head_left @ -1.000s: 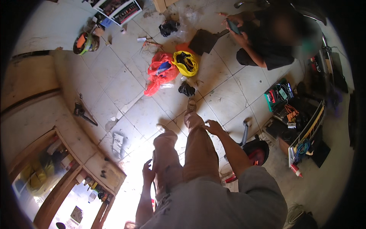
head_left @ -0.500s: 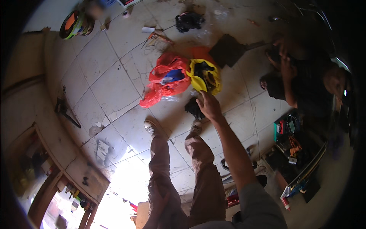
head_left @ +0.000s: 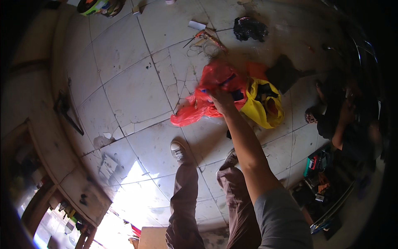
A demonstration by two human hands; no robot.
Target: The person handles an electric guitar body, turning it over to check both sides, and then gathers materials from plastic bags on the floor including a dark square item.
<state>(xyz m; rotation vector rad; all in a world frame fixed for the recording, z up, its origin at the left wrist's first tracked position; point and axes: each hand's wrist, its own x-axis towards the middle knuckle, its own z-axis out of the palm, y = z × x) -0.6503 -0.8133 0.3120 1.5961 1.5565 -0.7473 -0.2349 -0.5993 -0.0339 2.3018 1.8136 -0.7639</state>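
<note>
Hands: right hand (head_left: 222, 99) grips red plastic bag (head_left: 209, 93); left hand hidden.

bags on the tiled floor

a crumpled red plastic bag (head_left: 207, 97) lies mid-floor, touching a yellow bag (head_left: 265, 106) on its right; a black plastic bag (head_left: 248, 29) sits farther off, and a small white box (head_left: 196, 25) lies near it.

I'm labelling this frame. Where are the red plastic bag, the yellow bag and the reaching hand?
red plastic bag (head_left: 195, 112): head view, its lower left folds.
yellow bag (head_left: 259, 112): head view, its front side.
right hand (head_left: 222, 99): head view, back of hand.
</note>
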